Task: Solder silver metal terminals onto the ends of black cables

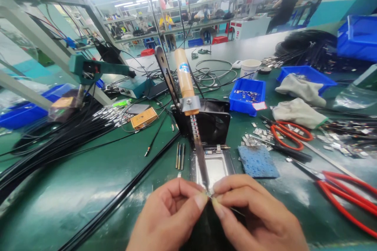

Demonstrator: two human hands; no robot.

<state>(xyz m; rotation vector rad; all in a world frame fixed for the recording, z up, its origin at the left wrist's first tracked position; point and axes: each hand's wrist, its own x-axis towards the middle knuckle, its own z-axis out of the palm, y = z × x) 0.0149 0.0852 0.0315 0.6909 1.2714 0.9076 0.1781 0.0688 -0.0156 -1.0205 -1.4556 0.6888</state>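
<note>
My left hand point(173, 215) and my right hand point(256, 213) meet at the bottom centre, each with thumb and forefinger pinched together. Between the fingertips is a tiny part, too small and covered to name. A soldering iron point(188, 98) with a wooden handle is clamped in a stand point(203, 121), pointing down, and its tip reaches the fingertips. Under the tip lies a shallow metal tray point(220, 166), partly hidden by my hands. A blue sponge point(258, 162) lies just right of the tray.
Red-handled scissors point(338, 188), another red-handled tool point(277, 137) and loose metal connectors point(256, 137) lie rightward. Beyond are a blue bin point(247, 103), a paper cup point(250, 69) and gloves point(297, 111). Black cables point(59, 149) cover the left side, near a small orange box point(144, 118).
</note>
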